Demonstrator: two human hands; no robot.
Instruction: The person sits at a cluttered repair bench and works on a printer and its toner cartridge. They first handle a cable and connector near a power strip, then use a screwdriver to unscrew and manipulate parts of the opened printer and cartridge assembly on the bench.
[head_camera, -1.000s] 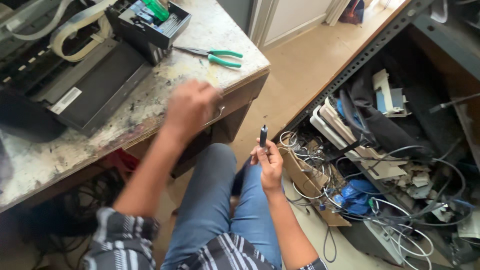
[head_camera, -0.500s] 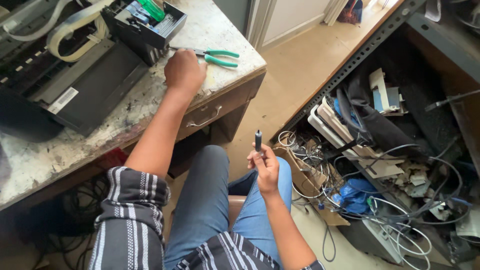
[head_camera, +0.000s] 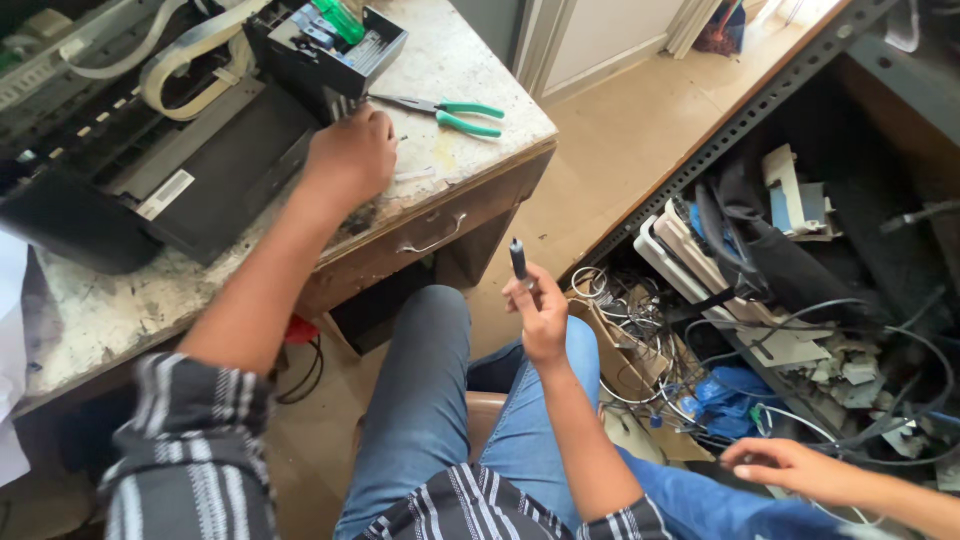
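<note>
The biggest thing under my reach is the black printer lying opened up across the marble-topped desk, long side running from the near left toward the far right corner; I judge it heavy and rigid in the body but brittle in its thin plastic trim, so I would take it by the solid outer casing and never by the white ribbon cables looping over its top. Next down is the black cartridge carriage sitting at the far end of the printer, its open top facing up and 1 green cartridge showing inside; it looks light, hard and fragile, best pinched by its 2 side walls. My left hand rests knuckles-up at its lower corner, fingers curled down against the part, though I cannot tell whether they actually grip anything. Just beyond lie the green-handled pliers, flat on the desk, handles pointing right and the nose pointing left toward the carriage. Smallest is the short dark screwdriver held over my lap by my right hand, fingers closed round its lower end; it stands nearly upright, long axis vertical, tip up. It is stiff, light, a bit slick. Another person's hand lies open at the lower right.
</note>
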